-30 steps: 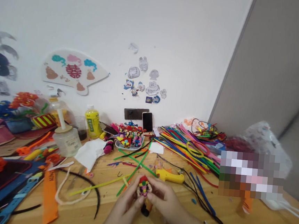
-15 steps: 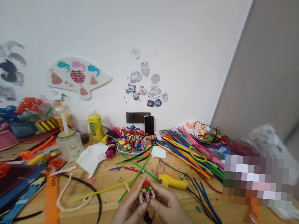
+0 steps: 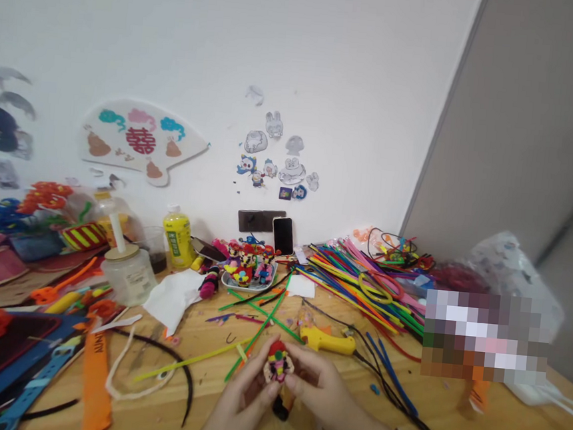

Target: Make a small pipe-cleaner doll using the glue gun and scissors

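Note:
Near the front of the wooden table, both my hands hold a small pipe-cleaner doll (image 3: 279, 365) with a red top, a green spot and pink and black parts. My left hand (image 3: 245, 392) grips its left side, thumb toward the front. My right hand (image 3: 315, 381) is closed on its right side, the thumb across the lower front. A dark-tipped brown part of the doll hangs below my thumbs. Just beyond my right hand lies a yellow glue gun (image 3: 328, 340). Green and yellow pipe cleaners (image 3: 255, 338) cross the table behind my left hand.
A tray (image 3: 233, 284) of similar dolls stands at the back, near a propped phone (image 3: 283, 235). A pile of coloured pipe cleaners (image 3: 360, 285) spreads to the right. To the left are a glass jar (image 3: 128, 275), a yellow bottle (image 3: 178, 239) and white paper (image 3: 173, 299).
The view has shifted slightly, so most things sit a little further left and higher. My hands stay around the doll, with nothing let go.

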A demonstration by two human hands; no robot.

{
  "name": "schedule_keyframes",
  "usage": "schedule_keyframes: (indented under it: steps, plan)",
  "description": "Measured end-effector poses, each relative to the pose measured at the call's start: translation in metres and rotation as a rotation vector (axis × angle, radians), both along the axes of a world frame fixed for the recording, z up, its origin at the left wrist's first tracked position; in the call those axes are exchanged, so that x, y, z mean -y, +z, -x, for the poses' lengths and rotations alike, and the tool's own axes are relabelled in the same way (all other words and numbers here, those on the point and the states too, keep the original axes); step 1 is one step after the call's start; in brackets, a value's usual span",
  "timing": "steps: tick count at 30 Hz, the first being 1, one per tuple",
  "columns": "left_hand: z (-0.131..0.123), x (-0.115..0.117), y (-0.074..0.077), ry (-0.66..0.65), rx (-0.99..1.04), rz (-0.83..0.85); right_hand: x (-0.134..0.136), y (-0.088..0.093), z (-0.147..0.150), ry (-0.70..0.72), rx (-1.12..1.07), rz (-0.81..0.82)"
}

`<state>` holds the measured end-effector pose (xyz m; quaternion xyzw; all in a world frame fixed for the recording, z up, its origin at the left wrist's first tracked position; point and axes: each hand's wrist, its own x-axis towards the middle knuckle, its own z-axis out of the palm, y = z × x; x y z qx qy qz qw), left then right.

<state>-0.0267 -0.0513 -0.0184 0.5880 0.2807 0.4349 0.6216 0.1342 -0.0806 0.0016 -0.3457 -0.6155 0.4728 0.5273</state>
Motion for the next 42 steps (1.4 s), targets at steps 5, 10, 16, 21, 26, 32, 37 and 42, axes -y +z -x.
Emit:
schedule_keyframes:
  steps: [5,10,16,21,26,32,37,42]
  plan:
    - [-0.0003,-0.001,0.0002,-0.004,-0.033,-0.011,0.0016,0.004,0.0002,0.002,0.013,0.009]
    - [0.0002,-0.0008,-0.0007,0.018,-0.07,-0.034,0.0009,0.0025,0.0,-0.002,0.017,-0.012]
    - [0.0012,0.0,-0.0009,0.01,-0.091,-0.067,0.0001,0.0012,-0.0009,-0.005,0.024,-0.016]
    - [0.0012,0.0004,-0.0007,0.005,-0.086,-0.054,-0.0001,0.0012,-0.0012,-0.012,0.039,-0.014]
    - [0.001,0.0,-0.0019,0.001,-0.058,-0.055,0.0007,0.0021,-0.0007,-0.016,0.046,-0.014]
    - [0.0007,-0.0013,-0.0004,-0.031,-0.034,-0.059,0.0005,0.0029,-0.0016,-0.041,0.085,-0.03]
    - [-0.0015,0.002,0.0032,-0.061,-0.013,-0.034,-0.0006,0.0007,-0.0012,-0.054,0.103,-0.05]
    - [-0.0008,0.0023,-0.0031,-0.046,-0.01,-0.034,-0.001,-0.0014,-0.0011,-0.067,0.118,-0.036]
